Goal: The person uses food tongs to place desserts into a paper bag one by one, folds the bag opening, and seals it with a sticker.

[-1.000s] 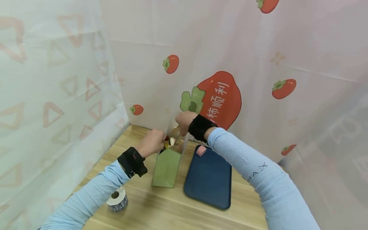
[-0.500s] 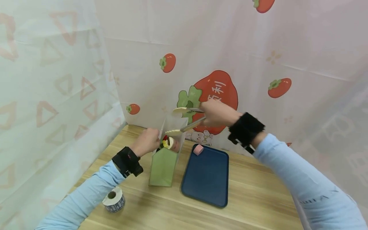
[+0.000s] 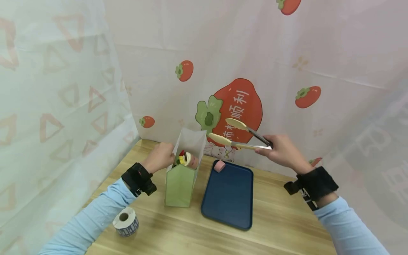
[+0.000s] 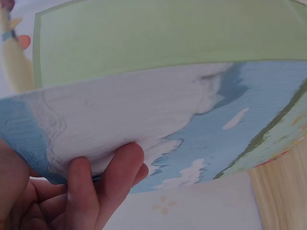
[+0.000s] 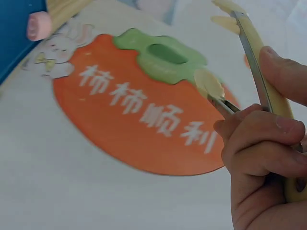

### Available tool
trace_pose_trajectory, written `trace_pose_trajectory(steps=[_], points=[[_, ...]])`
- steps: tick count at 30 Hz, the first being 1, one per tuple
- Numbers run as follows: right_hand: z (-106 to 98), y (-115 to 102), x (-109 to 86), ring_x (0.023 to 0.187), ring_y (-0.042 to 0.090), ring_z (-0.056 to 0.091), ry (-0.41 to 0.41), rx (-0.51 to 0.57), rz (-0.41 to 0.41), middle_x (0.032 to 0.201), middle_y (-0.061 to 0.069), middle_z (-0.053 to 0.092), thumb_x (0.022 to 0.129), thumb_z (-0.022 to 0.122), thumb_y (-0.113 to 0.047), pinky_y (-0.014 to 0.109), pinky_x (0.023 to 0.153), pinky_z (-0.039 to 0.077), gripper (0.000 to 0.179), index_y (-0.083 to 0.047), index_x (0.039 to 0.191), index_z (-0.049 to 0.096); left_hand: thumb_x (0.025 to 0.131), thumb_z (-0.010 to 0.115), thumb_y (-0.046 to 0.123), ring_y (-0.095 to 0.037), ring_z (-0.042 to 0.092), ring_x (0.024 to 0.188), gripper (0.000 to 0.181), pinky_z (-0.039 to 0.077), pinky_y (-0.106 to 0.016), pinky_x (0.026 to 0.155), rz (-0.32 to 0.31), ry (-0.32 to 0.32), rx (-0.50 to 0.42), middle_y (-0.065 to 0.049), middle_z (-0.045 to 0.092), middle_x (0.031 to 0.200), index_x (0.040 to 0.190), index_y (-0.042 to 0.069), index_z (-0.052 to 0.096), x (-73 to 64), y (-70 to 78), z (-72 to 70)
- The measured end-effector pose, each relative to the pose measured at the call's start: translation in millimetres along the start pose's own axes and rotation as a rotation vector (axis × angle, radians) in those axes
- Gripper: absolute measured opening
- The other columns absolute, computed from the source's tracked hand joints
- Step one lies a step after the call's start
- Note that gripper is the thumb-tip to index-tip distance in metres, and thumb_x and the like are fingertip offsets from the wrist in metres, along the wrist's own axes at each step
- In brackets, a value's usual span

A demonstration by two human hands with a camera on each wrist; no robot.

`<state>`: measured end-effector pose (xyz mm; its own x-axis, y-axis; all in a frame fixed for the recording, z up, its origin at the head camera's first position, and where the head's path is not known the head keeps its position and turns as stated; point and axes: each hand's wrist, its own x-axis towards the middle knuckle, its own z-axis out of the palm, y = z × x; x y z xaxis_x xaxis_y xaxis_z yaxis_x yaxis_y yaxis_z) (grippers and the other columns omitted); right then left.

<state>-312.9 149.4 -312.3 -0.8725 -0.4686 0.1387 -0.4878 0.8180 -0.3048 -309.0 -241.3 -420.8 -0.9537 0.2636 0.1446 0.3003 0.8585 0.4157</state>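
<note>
A paper bag (image 3: 180, 187), green on its near face, stands upright with its top open; the left wrist view has a blue-and-white picture on its side (image 4: 144, 110). My left hand (image 3: 159, 157) pinches the bag's left rim. Food pieces lie inside: a cream-topped pink roll (image 3: 191, 161) and a red, yellow and dark piece (image 3: 182, 158); whatever lies deeper is hidden. My right hand (image 3: 284, 151) grips tongs (image 3: 237, 144) with cream tips and metal arms, above the tray's right side. The tong arms are spread, nothing between them.
A dark blue tray (image 3: 229, 198) lies right of the bag, with a small pink cylinder (image 3: 219, 166) at its far left corner. At the front left stands a label roll (image 3: 126, 222). A printed cloth (image 3: 271, 53) hangs behind the wooden table (image 3: 191, 233).
My right hand drew back from the bag's mouth to the right with the tongs, whose arms are now spread. The food stayed in the bag. My left hand kept its place at the rim.
</note>
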Motion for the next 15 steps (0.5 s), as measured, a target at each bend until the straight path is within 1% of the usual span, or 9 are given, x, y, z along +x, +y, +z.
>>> trace_pose_trajectory(steps=[3,5,9,12,13,15], points=[[22,20,-9.7,0.052,0.013,0.033,0.029,-0.008,0.032,0.059,-0.003,0.034,0.089,0.073,-0.026,0.026,0.052,0.025,0.024,-0.009,0.081,0.059,0.086,0.053,-0.002,-0.013,0.04,0.05,0.022,0.033,-0.024,0.046,-0.004,0.008,-0.001,0.001,0.038,0.059,0.067,0.007,0.049,-0.6,-1.3,-1.3],[38,31,-14.6,0.051,0.013,0.034,0.033,0.005,0.06,0.06,-0.003,0.036,0.089,0.073,-0.026,0.026,0.051,0.025,0.021,-0.008,0.084,0.062,0.087,0.053,-0.002,-0.014,0.04,0.051,0.022,0.033,-0.025,0.047,0.0,0.016,0.001,0.001,0.038,0.06,0.067,0.007,0.049,-1.0,-1.9,-2.1],[74,50,-22.5,0.05,0.011,0.034,0.019,0.072,0.116,0.061,-0.003,0.039,0.089,0.073,-0.023,0.025,0.05,0.025,0.021,-0.004,0.092,0.066,0.087,0.054,0.0,-0.014,0.04,0.053,0.021,0.033,-0.027,0.05,0.009,0.024,0.011,0.002,0.037,0.061,0.069,0.007,0.049,-1.6,-2.6,-1.6],[101,63,-26.8,0.052,0.011,0.036,0.01,0.13,0.158,0.063,-0.002,0.043,0.088,0.073,-0.022,0.025,0.051,0.027,0.024,0.0,0.098,0.068,0.089,0.055,0.001,-0.014,0.04,0.053,0.021,0.033,-0.027,0.05,0.006,0.018,0.01,0.002,0.036,0.061,0.069,0.008,0.05,-2.0,-2.8,0.0],[110,68,-27.6,0.053,0.012,0.037,0.009,0.146,0.179,0.064,-0.002,0.044,0.088,0.073,-0.022,0.025,0.052,0.028,0.024,-0.001,0.098,0.068,0.089,0.055,0.001,-0.014,0.039,0.053,0.021,0.033,-0.027,0.049,0.002,0.016,0.006,0.002,0.036,0.061,0.069,0.008,0.05,-2.0,-2.5,0.4],[127,75,-28.7,0.053,0.012,0.037,0.002,0.17,0.214,0.063,-0.002,0.042,0.088,0.073,-0.022,0.026,0.052,0.028,0.022,-0.002,0.092,0.067,0.089,0.055,0.001,-0.014,0.039,0.053,0.021,0.032,-0.026,0.049,0.003,0.015,0.003,0.002,0.036,0.061,0.07,0.007,0.051,-2.1,-2.2,1.0]])
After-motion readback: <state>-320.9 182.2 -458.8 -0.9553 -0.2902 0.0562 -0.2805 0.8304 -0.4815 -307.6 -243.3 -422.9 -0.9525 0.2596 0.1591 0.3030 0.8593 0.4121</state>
